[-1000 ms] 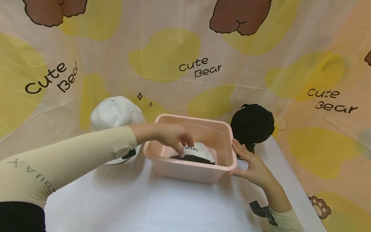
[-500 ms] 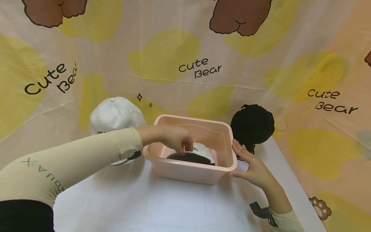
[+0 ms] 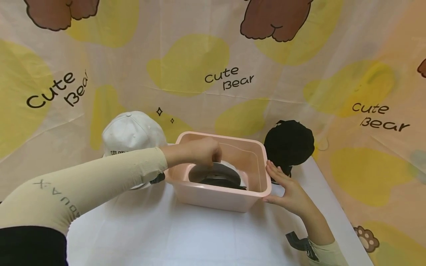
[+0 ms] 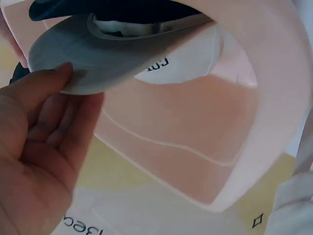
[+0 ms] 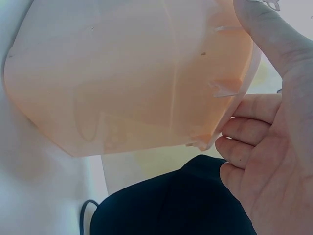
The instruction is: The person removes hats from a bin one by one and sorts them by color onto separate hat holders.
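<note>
In the pink plastic bin (image 3: 213, 199) lies a white cap with dark lettering. My left hand (image 3: 205, 151) reaches in from the left and pinches the edge of its brim (image 4: 73, 49) between thumb and fingers. The brim is tipped up, its grey underside facing the head camera. Below it shows a second, darker brim (image 3: 219, 182). My right hand (image 3: 289, 190) rests against the bin's right end, fingers along the rim and thumb near the front corner.
Left of the bin a white cap (image 3: 133, 131) stands partly behind my left forearm. A black cap (image 3: 288, 142) stands just right of the bin, beyond my right hand. A printed cloth (image 3: 186, 66) hangs behind the white table (image 3: 199, 236).
My left hand has come down onto the cap's brim, taken hold of it and lifted it, tilting the brim up and hiding the lettering from the head view. My right hand stays put.
</note>
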{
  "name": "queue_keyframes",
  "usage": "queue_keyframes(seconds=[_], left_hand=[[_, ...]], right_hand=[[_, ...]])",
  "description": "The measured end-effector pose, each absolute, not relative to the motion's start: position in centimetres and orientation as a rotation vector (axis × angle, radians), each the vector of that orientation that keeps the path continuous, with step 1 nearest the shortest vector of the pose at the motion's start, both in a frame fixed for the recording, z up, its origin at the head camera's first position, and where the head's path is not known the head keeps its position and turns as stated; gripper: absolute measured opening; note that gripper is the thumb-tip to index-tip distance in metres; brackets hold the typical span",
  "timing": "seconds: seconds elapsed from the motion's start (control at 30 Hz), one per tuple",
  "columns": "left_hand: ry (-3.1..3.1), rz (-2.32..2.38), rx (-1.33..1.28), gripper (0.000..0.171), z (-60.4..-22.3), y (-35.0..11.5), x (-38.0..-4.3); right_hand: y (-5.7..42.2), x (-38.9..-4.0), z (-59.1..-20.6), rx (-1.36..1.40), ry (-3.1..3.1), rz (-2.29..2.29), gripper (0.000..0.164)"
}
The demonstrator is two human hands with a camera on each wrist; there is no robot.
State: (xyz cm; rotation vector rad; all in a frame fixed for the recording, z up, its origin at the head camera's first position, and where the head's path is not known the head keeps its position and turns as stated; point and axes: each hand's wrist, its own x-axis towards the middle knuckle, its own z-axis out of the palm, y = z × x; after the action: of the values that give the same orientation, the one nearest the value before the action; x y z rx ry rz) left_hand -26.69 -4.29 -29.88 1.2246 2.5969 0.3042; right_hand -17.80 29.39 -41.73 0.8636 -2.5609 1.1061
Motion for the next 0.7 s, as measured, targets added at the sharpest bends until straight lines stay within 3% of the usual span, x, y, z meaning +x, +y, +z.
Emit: queue_keyframes(seconds=[0.7], left_hand=[[2.865,0.626,1.247,0.021,-25.8,-7.6,-26.7]], right_hand=[[29.4,-17.8,-41.8,0.864,-2.569,1.081,0.105]])
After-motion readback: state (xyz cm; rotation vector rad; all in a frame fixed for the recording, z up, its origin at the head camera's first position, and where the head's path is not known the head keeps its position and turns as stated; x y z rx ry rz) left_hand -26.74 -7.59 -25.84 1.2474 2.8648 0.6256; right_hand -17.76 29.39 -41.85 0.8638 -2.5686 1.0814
